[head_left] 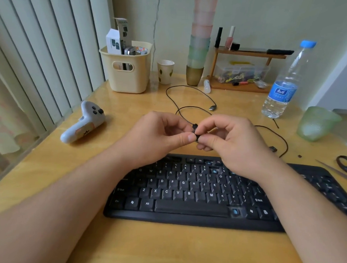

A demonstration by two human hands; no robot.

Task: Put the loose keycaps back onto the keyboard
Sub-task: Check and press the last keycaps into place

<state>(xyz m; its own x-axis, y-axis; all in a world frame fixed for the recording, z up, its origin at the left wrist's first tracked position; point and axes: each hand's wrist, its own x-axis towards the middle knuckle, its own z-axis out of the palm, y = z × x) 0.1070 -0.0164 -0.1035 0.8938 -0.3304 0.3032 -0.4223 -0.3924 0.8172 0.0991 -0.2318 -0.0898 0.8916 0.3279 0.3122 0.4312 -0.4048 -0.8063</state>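
Note:
A black keyboard [195,195] lies on the wooden desk in front of me. Bare switch spots show blue right of the spacebar [235,211] and in the number row [214,171]. Above the keyboard's back edge both hands meet. My left hand [160,136] and my right hand [232,142] pinch one small black keycap [195,132] between thumbs and fingertips. Most of the cap is hidden by the fingers. Another loose keycap [273,149] lies on the desk to the right, with a tiny dark piece [299,156] beyond it.
The keyboard's black cable [189,110] loops behind my hands. A white game controller [84,122] lies at left, a water bottle [283,82] and a green cup [315,122] at right, scissors [345,166] at the right edge. A cream basket [127,68] and stacked cups [199,46] stand at the back.

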